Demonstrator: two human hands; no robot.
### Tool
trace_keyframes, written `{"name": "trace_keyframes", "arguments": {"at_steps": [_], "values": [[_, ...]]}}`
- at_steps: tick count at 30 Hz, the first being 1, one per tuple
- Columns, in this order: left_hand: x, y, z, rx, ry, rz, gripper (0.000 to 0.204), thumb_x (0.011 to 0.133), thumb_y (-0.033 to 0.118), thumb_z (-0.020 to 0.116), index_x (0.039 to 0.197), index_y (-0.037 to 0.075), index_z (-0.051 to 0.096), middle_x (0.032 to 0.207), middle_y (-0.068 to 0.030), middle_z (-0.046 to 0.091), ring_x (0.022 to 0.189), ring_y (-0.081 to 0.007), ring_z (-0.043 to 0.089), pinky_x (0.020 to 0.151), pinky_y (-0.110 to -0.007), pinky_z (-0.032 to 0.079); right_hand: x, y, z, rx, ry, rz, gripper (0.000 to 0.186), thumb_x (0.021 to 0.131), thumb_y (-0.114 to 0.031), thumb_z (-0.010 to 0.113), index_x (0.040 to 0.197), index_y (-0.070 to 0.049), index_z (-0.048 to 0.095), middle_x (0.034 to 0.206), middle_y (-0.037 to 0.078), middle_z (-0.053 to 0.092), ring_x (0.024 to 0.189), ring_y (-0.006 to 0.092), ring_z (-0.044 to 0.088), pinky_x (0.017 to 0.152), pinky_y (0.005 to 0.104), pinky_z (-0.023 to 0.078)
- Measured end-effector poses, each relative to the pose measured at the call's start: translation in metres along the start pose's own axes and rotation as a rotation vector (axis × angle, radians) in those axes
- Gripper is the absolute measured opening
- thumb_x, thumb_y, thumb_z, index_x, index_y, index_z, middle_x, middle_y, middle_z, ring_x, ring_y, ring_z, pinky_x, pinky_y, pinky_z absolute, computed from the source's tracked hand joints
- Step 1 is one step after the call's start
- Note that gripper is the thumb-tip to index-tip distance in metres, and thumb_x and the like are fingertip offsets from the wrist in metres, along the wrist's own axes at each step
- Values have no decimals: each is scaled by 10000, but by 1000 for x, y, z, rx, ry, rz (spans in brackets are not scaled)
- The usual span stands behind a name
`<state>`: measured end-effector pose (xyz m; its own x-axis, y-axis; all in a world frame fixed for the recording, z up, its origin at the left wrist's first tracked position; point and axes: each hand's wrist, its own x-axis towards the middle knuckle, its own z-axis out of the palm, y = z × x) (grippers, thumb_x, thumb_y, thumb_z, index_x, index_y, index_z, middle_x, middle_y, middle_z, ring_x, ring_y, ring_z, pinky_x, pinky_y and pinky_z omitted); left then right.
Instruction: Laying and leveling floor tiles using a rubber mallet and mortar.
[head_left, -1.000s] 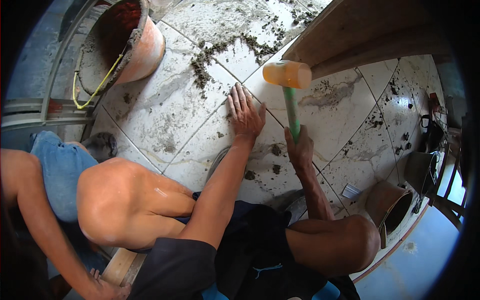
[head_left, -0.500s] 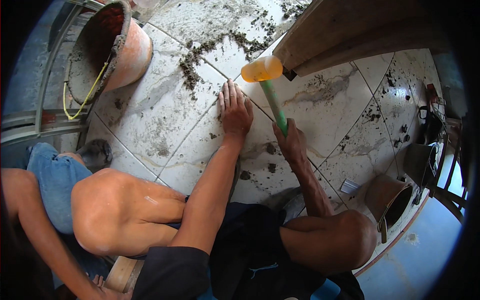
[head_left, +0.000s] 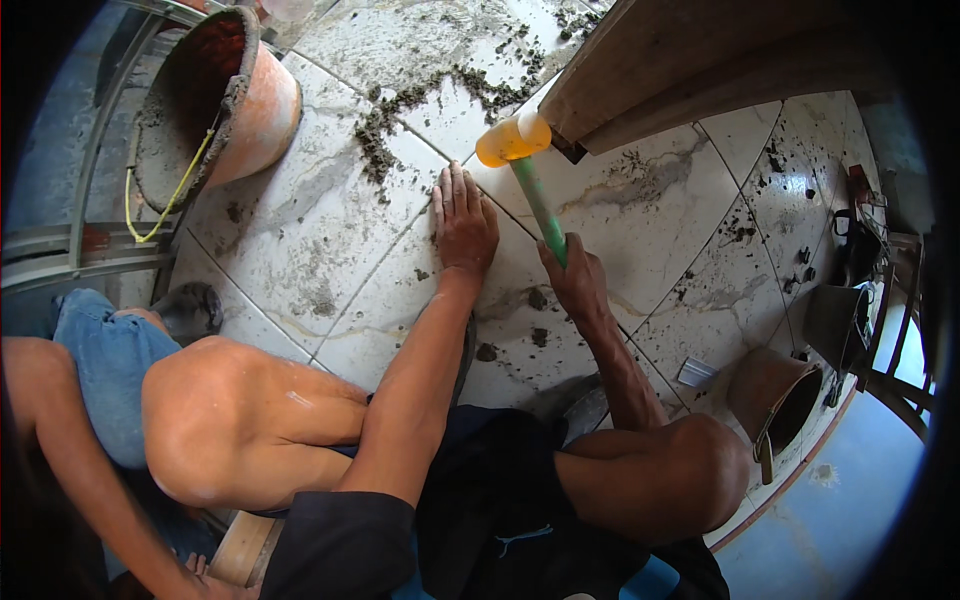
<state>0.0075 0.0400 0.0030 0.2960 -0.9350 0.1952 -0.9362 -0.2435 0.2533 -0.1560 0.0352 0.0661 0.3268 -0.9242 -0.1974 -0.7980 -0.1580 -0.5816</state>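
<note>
Flat on a white veined floor tile [head_left: 400,262] rests my left hand [head_left: 467,222], its fingers stretched out toward a joint where several tiles meet. My right hand [head_left: 577,275] is wrapped round the green handle of a rubber mallet [head_left: 540,205]. The mallet's yellow-orange head is at the far end of the handle, to the right of my left fingertips. From this angle I cannot tell whether the head touches the tile. Crumbs of grey mortar [head_left: 375,140] lie along the tiles beyond my left hand.
A mortar-caked bucket [head_left: 265,115] with a yellow handle lies tipped at the far left. Brown wooden furniture [head_left: 690,60] stands close beyond the mallet. At right are another bucket [head_left: 765,385] and a dark container [head_left: 835,315]. A person in blue denim [head_left: 110,370] sits at my left.
The mallet head has shifted slightly left and down, with my right hand still round the handle. My left hand stays flat on the tile; the whole view has shifted slightly.
</note>
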Motion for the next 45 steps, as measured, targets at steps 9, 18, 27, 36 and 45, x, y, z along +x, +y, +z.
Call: {"name": "trace_keyframes", "arguments": {"at_steps": [9,18,27,36,45], "values": [[1,0,1,-35,36,-1,464,879,202,342,1237,-90,383,1353,-211,317,1278,-338,279,1058,-441,208,1,-4,2,60,-17,20,275,844,-262,577,841,-34,422,545,167,542,483,359,557,410,421,413],[1,-2,1,-39,35,-12,445,874,187,352,1237,-66,394,1365,-190,313,1283,-312,281,1064,-430,205,1,1,3,57,10,1,290,856,-283,559,816,-33,418,529,154,530,471,337,557,410,408,412],[0,0,-1,-21,28,-4,449,879,195,343,1220,-90,401,1357,-219,309,1281,-334,275,1067,-438,194,-2,-9,-7,108,-2,80,302,856,-318,543,842,-29,455,572,169,560,513,341,583,474,427,440],[-2,2,10,84,56,109,406,885,213,403,1222,-12,438,1281,-143,439,1253,-287,347,1033,-479,240,-10,-4,4,197,75,126,335,831,-338,569,894,-33,445,627,198,571,594,397,571,509,464,430],[1,7,8,-7,102,93,421,927,224,366,1289,10,352,1318,-162,396,1256,-286,340,1018,-493,244,-6,9,5,215,31,8,347,848,-325,539,840,-6,402,576,200,553,520,384,558,458,461,430]]}}
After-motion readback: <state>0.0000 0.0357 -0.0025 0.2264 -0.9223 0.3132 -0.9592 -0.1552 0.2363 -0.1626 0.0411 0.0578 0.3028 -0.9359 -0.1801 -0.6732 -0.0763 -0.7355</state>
